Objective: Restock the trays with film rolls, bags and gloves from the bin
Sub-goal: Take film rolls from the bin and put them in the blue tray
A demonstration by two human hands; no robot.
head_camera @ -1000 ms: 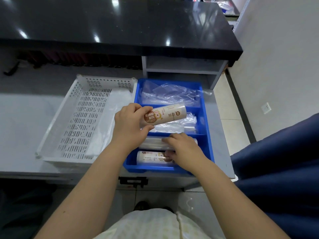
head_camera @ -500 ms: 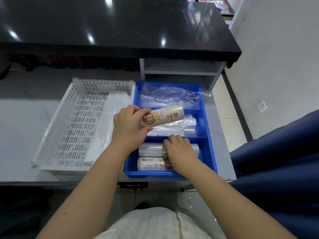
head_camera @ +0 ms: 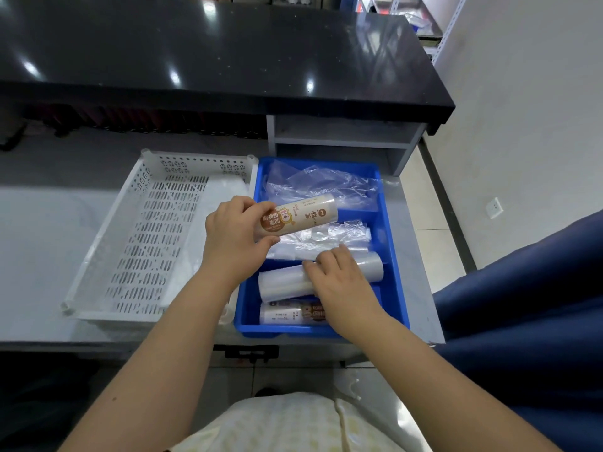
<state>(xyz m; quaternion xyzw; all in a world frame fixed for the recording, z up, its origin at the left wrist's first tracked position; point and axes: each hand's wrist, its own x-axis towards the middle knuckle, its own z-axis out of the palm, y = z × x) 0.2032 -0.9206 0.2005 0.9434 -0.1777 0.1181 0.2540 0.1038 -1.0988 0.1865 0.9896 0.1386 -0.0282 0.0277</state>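
Note:
My left hand (head_camera: 233,243) grips a labelled cream and brown film roll (head_camera: 301,216) by its left end, held above the middle compartment of the blue divided tray (head_camera: 391,256). My right hand (head_camera: 339,282) rests with its fingers over a clear film roll (head_camera: 284,283) in the tray's near compartment. Another labelled roll (head_camera: 287,313) lies in front of that one, partly under my right wrist. Clear plastic bags (head_camera: 323,184) fill the far compartment. More clear plastic (head_camera: 326,238) lies in the middle one.
A white perforated basket (head_camera: 153,239) stands left of the blue tray, with a flat clear packet (head_camera: 212,207) along its right side. A black counter (head_camera: 228,53) overhangs the grey worktop. A blue bin (head_camera: 528,305) sits at my right.
My right hand slid from the near labelled roll up onto the clear roll. My left hand kept its hold on the labelled roll, almost still.

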